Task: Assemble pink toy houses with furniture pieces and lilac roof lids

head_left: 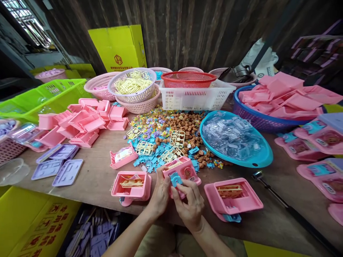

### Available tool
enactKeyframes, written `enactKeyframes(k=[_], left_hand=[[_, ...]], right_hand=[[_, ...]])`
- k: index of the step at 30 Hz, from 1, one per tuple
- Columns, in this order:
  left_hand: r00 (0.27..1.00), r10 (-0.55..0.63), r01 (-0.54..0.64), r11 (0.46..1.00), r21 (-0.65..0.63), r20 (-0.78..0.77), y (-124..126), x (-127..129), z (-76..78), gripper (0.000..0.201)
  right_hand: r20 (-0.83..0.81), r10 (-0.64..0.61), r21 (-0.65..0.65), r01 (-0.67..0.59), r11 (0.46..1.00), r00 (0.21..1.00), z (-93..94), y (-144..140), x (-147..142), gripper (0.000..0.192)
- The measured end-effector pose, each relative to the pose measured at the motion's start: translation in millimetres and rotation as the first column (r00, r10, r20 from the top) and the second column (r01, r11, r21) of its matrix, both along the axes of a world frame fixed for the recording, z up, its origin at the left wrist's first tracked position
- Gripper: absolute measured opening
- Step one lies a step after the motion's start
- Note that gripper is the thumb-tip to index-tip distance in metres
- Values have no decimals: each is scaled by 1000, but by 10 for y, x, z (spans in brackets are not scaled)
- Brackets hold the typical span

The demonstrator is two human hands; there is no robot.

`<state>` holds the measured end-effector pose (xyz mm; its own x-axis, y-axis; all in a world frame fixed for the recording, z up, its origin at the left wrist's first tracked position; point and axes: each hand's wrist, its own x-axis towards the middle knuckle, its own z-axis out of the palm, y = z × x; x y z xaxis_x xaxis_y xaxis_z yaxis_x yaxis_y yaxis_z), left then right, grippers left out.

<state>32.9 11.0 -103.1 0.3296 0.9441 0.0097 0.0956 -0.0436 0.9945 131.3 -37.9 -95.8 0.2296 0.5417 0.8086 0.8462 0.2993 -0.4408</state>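
Both hands meet at the near edge of the table (93,178), around one pink toy case (184,171). The left hand (160,194) grips the case's left end, fingers curled shut round it, thumb up along its side. The right hand (189,205) comes in from below; its thumb and forefinger pinch a small blue tile (175,179) and hold it against the case's front face, the other fingers folded under. The case sits just above the tabletop, tilted towards the person, a round brown piece showing on its top.

Two more open pink cases lie flat on either side: one (132,185) just left of the left hand, one (232,196) just right of the right hand, each with pale sticks inside. A fourth case (123,157) lies further back, by the blue tiles.

Behind the hands, a heap of loose parts (174,132) spreads out: blue tiles, brown bits, cream frames; too many to count. Three purple trays (57,166) lie at the left. A blue dish (235,141) of clear pieces stands to the right, a pile of pink shells (83,121) to the left, and a white crate (194,98) with a red basket (188,79) on top at the back
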Motion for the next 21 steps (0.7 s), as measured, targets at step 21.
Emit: enactKeyframes(k=[21], left_hand=[[995, 62, -62, 998, -11, 82, -17, 42, -5, 35]], right_hand=[[19, -54, -113, 56, 992, 998, 159, 16, -32, 9]])
